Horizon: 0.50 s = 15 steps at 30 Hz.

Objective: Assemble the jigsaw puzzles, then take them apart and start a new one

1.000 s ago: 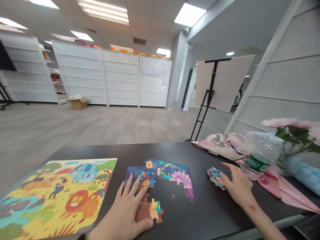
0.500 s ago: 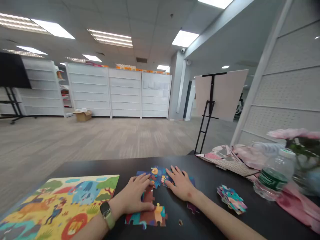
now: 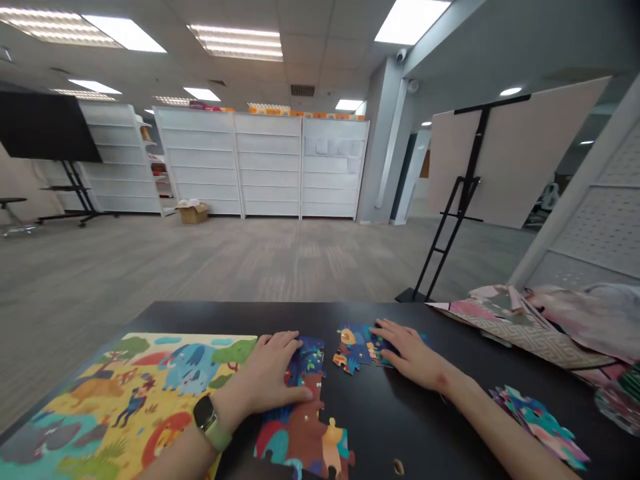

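My left hand (image 3: 270,377), with a watch on its wrist, lies with fingers stretched over a joined section of jigsaw puzzle (image 3: 307,440). This section shows brown, red and blue shapes, and part of it is under the palm. A second jigsaw section (image 3: 354,345), dark blue with an orange figure, lies to the right with a strip of black table between the two. My right hand (image 3: 413,357) rests on its right side with fingers spread, hiding some of it.
A yellow board with animal pictures (image 3: 185,383) lies at the left. Loose jigsaw pieces (image 3: 543,427) are piled at the right, near a patterned bag (image 3: 530,333) and a partly visible bottle (image 3: 620,407). A small brown bit (image 3: 399,467) sits near the front.
The dark blue section has come apart from the left section, moving right with my right hand. My left hand stays on its section. The camera view has also shifted.
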Each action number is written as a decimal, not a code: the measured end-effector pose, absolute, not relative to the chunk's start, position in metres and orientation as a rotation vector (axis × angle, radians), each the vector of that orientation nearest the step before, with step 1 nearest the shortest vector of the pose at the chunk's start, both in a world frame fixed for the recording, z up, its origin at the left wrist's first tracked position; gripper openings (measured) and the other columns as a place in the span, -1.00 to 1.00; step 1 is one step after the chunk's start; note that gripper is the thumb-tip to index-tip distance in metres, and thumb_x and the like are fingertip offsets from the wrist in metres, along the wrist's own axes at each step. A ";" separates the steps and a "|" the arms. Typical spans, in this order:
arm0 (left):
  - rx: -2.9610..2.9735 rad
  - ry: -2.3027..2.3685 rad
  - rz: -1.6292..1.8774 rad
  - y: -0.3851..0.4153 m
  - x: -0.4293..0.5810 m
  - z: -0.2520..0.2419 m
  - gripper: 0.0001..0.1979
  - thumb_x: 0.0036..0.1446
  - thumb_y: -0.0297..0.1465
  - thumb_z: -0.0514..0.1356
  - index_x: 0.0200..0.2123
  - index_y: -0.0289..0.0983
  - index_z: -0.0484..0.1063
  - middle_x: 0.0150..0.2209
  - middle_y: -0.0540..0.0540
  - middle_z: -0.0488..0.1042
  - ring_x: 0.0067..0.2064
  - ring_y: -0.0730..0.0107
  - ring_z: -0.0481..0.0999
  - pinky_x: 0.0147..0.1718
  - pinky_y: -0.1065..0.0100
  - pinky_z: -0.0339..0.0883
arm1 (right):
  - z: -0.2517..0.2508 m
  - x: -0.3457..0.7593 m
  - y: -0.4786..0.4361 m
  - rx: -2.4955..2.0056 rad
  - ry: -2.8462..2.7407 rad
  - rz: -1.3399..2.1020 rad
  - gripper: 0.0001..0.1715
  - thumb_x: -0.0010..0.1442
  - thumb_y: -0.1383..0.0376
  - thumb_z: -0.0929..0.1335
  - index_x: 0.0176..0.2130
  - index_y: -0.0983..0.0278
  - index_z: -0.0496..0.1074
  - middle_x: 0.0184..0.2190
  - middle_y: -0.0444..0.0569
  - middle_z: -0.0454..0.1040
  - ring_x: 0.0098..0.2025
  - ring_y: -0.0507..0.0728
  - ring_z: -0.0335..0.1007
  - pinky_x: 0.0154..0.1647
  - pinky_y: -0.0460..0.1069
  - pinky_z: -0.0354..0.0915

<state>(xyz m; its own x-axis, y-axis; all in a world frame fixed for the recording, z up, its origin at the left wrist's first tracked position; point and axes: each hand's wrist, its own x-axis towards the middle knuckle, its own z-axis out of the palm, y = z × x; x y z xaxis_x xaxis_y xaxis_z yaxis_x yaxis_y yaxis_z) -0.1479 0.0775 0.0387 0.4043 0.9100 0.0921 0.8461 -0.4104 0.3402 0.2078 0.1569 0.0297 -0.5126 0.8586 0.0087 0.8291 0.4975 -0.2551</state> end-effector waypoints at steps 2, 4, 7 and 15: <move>2.393 1.564 0.424 0.076 -0.151 0.043 -0.26 -0.05 0.05 0.38 0.12 -0.23 0.42 0.25 -0.30 0.36 0.25 -0.20 0.32 0.21 -0.11 0.16 | 0.026 0.206 0.154 -1.414 -2.545 0.282 -0.46 0.35 0.17 0.22 0.25 0.19 0.37 0.35 0.14 0.24 0.40 0.30 0.09 0.36 0.33 0.02; 2.347 1.540 0.461 0.076 -0.155 0.046 -0.22 -0.06 -0.01 0.42 0.19 -0.21 0.37 0.23 -0.27 0.37 0.24 -0.15 0.33 0.21 -0.05 0.19 | 0.022 0.198 0.147 -1.328 -2.498 0.255 -0.51 0.37 0.17 0.21 0.20 0.17 0.42 0.31 0.12 0.32 0.35 0.28 0.18 0.34 0.31 0.08; 2.287 1.499 0.486 0.077 -0.160 0.046 -0.12 -0.06 -0.12 0.45 0.31 -0.16 0.25 0.25 -0.23 0.33 0.26 -0.09 0.29 0.25 0.01 0.17 | 0.018 0.179 0.134 -1.198 -2.497 0.277 -0.55 0.38 0.19 0.23 0.19 0.13 0.43 0.28 0.09 0.35 0.32 0.27 0.23 0.34 0.29 0.12; 2.242 1.448 0.632 0.077 -0.154 0.046 -0.12 -0.22 -0.18 0.54 0.19 -0.17 0.34 0.04 -0.13 0.30 0.10 0.03 0.36 0.10 0.13 0.31 | 0.015 0.161 0.127 -1.074 -2.492 0.307 -0.56 0.35 0.33 0.22 0.15 0.16 0.43 0.23 0.07 0.39 0.27 0.26 0.28 0.30 0.28 0.19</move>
<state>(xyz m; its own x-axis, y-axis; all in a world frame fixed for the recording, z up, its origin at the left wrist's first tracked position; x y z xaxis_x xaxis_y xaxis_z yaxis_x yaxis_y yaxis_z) -0.1535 0.0766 0.0458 0.3625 0.9187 0.1568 0.7396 -0.3859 0.5514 0.1613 0.1275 0.0146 -0.6201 0.7331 0.2795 0.6431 0.6790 -0.3541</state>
